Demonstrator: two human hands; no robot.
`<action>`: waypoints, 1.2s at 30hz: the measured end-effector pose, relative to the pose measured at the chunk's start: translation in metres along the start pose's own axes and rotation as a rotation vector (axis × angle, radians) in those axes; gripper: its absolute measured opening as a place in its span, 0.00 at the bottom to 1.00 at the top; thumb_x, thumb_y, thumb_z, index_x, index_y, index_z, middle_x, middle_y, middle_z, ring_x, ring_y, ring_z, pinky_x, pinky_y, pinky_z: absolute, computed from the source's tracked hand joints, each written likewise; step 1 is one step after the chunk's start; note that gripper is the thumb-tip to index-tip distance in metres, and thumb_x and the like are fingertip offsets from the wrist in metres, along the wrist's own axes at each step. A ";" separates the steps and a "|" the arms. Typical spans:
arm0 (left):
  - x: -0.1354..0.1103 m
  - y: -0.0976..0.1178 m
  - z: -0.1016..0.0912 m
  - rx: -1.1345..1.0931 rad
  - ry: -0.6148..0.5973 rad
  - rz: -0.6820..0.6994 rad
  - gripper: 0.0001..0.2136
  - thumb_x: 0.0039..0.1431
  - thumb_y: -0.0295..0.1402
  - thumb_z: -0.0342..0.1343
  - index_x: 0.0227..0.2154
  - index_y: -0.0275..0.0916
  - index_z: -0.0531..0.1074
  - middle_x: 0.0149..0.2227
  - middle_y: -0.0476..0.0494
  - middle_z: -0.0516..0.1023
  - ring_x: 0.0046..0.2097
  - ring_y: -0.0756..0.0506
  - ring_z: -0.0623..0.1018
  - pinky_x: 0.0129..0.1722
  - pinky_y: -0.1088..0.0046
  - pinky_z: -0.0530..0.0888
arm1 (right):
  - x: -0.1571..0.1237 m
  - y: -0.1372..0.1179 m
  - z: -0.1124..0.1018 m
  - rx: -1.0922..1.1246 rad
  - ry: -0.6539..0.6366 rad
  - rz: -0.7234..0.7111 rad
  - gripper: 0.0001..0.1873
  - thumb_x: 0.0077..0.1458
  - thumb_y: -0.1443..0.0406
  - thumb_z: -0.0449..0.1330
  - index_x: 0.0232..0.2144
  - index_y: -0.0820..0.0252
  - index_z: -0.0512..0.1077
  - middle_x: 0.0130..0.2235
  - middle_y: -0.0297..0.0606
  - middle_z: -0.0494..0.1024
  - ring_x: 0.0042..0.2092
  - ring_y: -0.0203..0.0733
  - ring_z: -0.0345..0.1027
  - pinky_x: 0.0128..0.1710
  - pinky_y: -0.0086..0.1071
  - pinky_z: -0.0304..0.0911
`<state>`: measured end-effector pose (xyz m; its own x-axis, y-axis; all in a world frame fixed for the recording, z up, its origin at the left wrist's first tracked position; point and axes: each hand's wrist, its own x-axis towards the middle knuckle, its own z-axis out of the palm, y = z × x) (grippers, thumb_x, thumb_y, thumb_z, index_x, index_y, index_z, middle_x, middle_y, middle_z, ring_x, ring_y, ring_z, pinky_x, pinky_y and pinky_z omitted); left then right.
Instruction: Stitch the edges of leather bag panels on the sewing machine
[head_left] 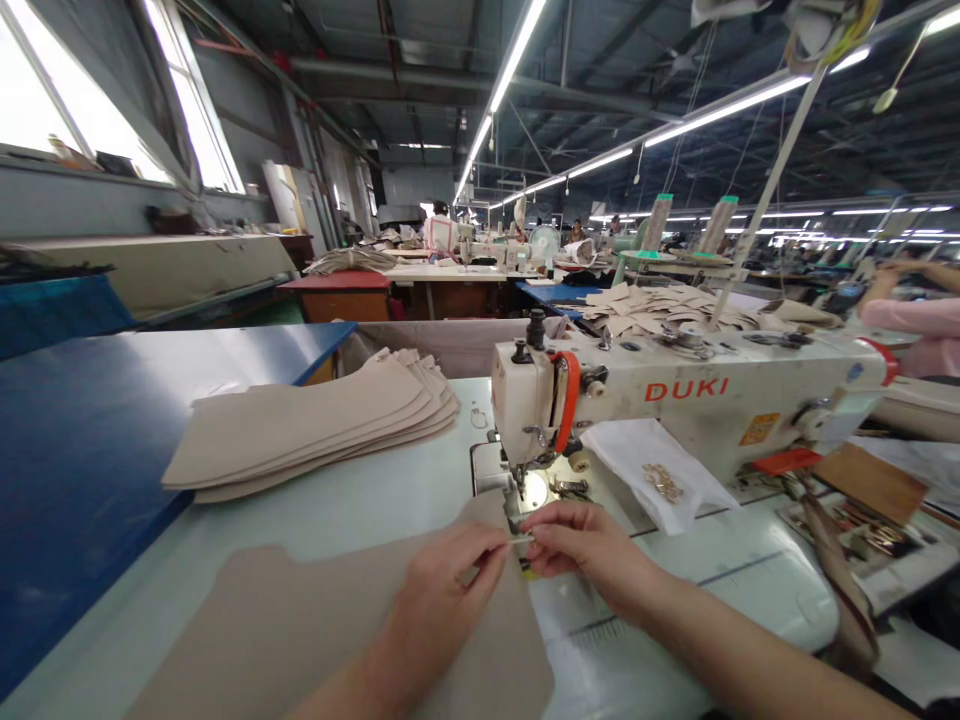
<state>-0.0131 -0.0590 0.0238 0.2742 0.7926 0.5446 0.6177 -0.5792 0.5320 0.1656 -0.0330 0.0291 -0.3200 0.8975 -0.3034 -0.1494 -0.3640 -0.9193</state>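
Observation:
A beige fabric panel (315, 630) lies flat on the pale sewing table (390, 490), its top right corner under the presser foot (514, 515) of a white DUKI sewing machine (720, 395). My left hand (450, 590) rests on the panel with thumb and forefinger pinched. My right hand (581, 545) is pinched too, fingertips meeting the left ones at a small pale piece (523, 538) just in front of the needle. Both hands hold that small piece between them; what it is I cannot make out.
A stack of beige cut panels (315, 425) lies at the table's back left, beside a blue table (90, 430). A white paper with small metal parts (660, 480) sits under the machine arm. A person's pink sleeve (911, 320) shows far right. More cut pieces (660, 305) lie behind.

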 end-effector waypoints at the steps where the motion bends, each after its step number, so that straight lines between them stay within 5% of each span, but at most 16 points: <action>1: 0.000 0.000 0.000 0.000 0.014 0.015 0.09 0.56 0.29 0.49 0.30 0.42 0.75 0.28 0.50 0.79 0.30 0.50 0.77 0.34 0.78 0.73 | 0.000 -0.001 0.000 0.008 -0.001 0.006 0.23 0.30 0.54 0.70 0.29 0.65 0.76 0.23 0.36 0.77 0.24 0.33 0.69 0.28 0.28 0.65; 5: 0.001 -0.001 0.001 -0.033 -0.018 -0.035 0.08 0.56 0.29 0.50 0.30 0.42 0.75 0.29 0.51 0.79 0.31 0.50 0.77 0.34 0.79 0.72 | -0.001 -0.004 -0.001 0.033 -0.034 0.022 0.22 0.31 0.56 0.70 0.29 0.65 0.76 0.24 0.37 0.77 0.25 0.33 0.70 0.30 0.28 0.65; 16: 0.005 -0.007 0.002 -0.403 -0.218 -0.449 0.08 0.54 0.36 0.53 0.25 0.40 0.74 0.24 0.50 0.74 0.29 0.49 0.72 0.30 0.77 0.67 | 0.004 -0.006 -0.012 -0.047 -0.189 -0.021 0.18 0.29 0.60 0.72 0.26 0.64 0.77 0.24 0.36 0.77 0.27 0.36 0.71 0.34 0.33 0.67; 23: 0.011 -0.008 0.005 -0.695 -0.272 -0.605 0.09 0.47 0.38 0.57 0.24 0.37 0.73 0.20 0.51 0.73 0.25 0.50 0.70 0.29 0.76 0.67 | 0.004 -0.007 -0.014 -0.153 -0.146 -0.150 0.14 0.33 0.58 0.71 0.22 0.61 0.77 0.21 0.31 0.74 0.23 0.32 0.66 0.27 0.28 0.64; 31: 0.013 -0.008 0.000 -0.908 -0.368 -0.724 0.14 0.42 0.43 0.63 0.24 0.35 0.73 0.20 0.49 0.75 0.23 0.51 0.71 0.27 0.75 0.68 | -0.002 -0.008 -0.011 -0.055 -0.195 -0.041 0.17 0.35 0.58 0.70 0.29 0.63 0.77 0.23 0.33 0.75 0.23 0.30 0.66 0.28 0.26 0.64; 36: 0.012 -0.010 0.002 -1.000 -0.355 -0.782 0.15 0.40 0.42 0.65 0.24 0.35 0.72 0.19 0.49 0.75 0.22 0.51 0.72 0.26 0.76 0.68 | -0.005 -0.004 -0.007 -0.108 -0.111 -0.221 0.16 0.36 0.60 0.70 0.30 0.61 0.75 0.26 0.31 0.75 0.27 0.31 0.66 0.30 0.27 0.63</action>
<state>-0.0144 -0.0436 0.0237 0.3675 0.8984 -0.2406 -0.0660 0.2833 0.9568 0.1739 -0.0346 0.0324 -0.3920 0.9174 -0.0690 -0.1283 -0.1288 -0.9833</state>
